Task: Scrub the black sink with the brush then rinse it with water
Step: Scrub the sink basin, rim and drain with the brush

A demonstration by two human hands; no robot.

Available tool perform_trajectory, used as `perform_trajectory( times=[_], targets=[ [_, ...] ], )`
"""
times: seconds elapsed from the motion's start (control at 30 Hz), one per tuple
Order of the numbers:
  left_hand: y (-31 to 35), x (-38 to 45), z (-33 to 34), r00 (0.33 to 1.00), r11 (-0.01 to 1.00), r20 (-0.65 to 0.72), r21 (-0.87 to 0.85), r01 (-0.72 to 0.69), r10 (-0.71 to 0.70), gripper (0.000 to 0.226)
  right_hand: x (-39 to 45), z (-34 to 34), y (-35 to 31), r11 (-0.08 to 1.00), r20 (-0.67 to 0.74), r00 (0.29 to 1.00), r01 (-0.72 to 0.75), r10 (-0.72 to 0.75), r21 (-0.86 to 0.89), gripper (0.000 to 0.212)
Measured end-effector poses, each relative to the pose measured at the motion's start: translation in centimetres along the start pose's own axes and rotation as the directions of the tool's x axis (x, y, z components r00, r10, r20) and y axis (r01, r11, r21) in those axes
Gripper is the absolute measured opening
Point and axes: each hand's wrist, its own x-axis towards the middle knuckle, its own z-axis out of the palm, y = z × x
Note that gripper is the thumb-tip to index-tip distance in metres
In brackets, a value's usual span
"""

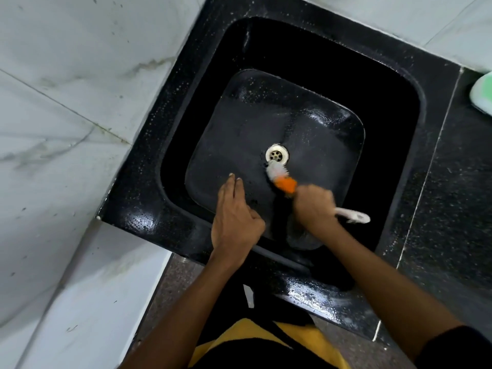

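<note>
The black sink (383, 107) fills the middle of the view, its wet floor shining around a white drain (277, 155). My right hand (314, 206) grips a brush (282, 179) with an orange head and white bristles. The bristles press on the sink floor just below the drain, and the white handle end (354, 216) sticks out to the right of my fist. My left hand (234, 217) reaches over the sink's near wall with its fingers straight, the fingertips touching the floor left of the brush. It holds nothing.
A speckled black counter (452, 182) surrounds the sink and runs off to the right. A green and white object (483, 93) sits at the right edge. White marble tiles (66, 102) cover the wall on the left and at the back.
</note>
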Motion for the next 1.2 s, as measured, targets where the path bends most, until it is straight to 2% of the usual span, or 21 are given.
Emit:
perform_trajectory(
  times=[0.07, 0.13, 0.23, 0.3, 0.33, 0.43, 0.5, 0.57, 0.63, 0.7, 0.9, 0.97, 1.1, 1.2],
  targets=[
    [0.0, -0.1, 0.0, 1.0, 1.0, 0.011, 0.0, -0.007, 0.007, 0.071, 2.3, -0.7, 2.6, 0.982, -0.036, 0.981, -0.19, 0.19, 0.018, 0.027],
    [0.2, -0.1, 0.2, 1.0, 1.0, 0.026, 0.009, -0.007, 0.007, 0.071, 4.3, -1.4, 3.4, 0.965, -0.057, 0.964, -0.26, 0.261, 0.025, 0.028],
    [0.3, 0.2, 0.2, 0.998, 0.999, 0.047, 0.047, 0.026, -0.028, 0.073, 3.2, -1.1, -1.2, 0.997, -0.004, 0.999, -0.045, 0.045, 0.065, 0.028],
    [0.2, 0.4, 0.1, 0.996, 0.995, 0.071, 0.085, 0.047, -0.053, 0.074, 0.9, 0.6, -2.9, 0.992, 0.013, 0.992, 0.123, -0.124, 0.026, 0.028],
    [0.3, 0.4, 0.1, 0.995, 0.994, 0.083, 0.099, 0.05, -0.058, 0.074, 0.4, 0.9, -2.3, 0.993, 0.009, 0.993, 0.121, -0.121, 0.01, 0.028],
    [0.4, 0.2, 0.0, 0.992, 0.993, 0.11, 0.108, 0.047, -0.058, 0.074, 2.5, 0.4, 2.0, 0.994, -0.037, 0.994, -0.105, 0.104, -0.03, 0.028],
    [0.5, 0.3, 0.1, 0.992, 0.993, 0.115, 0.109, 0.036, -0.048, 0.073, 3.9, 0.4, 3.6, 0.981, -0.064, 0.981, -0.185, 0.18, -0.067, 0.028],
    [0.5, 0.4, 0.2, 0.992, 0.992, 0.118, 0.118, 0.04, -0.054, 0.073, 3.9, 0.9, 2.1, 0.996, -0.063, 0.994, -0.088, 0.087, -0.024, 0.029],
    [0.5, 0.5, 0.1, 0.991, 0.991, 0.12, 0.122, 0.045, -0.06, 0.074, 2.1, 2.2, -0.3, 0.998, 0.025, 0.998, 0.065, -0.064, -0.026, 0.028],
    [0.4, 0.5, 0.0, 0.991, 0.992, 0.116, 0.119, 0.049, -0.062, 0.074, 0.6, 2.8, -0.1, 0.99, 0.039, 0.991, 0.131, -0.129, -0.046, 0.028],
    [0.4, 0.6, 0.3, 0.992, 0.992, 0.118, 0.122, 0.035, -0.05, 0.074, 4.6, 0.2, 3.4, 0.986, -0.073, 0.987, -0.152, 0.147, -0.069, 0.029],
    [0.4, 0.6, 0.3, 0.993, 0.992, 0.109, 0.122, 0.033, -0.047, 0.074, 5.2, -0.3, 2.1, 0.989, -0.075, 0.987, -0.144, 0.141, -0.038, 0.029],
    [0.1, 0.5, 0.3, 0.995, 0.992, 0.085, 0.117, 0.044, -0.054, 0.074, 1.1, 1.9, 0.5, 0.997, -0.011, 0.999, 0.032, -0.033, -0.064, 0.03],
    [0.2, 0.4, 0.3, 0.995, 0.993, 0.089, 0.11, 0.044, -0.054, 0.074, 2.4, 1.1, 3.3, 0.991, -0.077, 0.992, -0.109, 0.103, -0.082, 0.029]
  ],
)
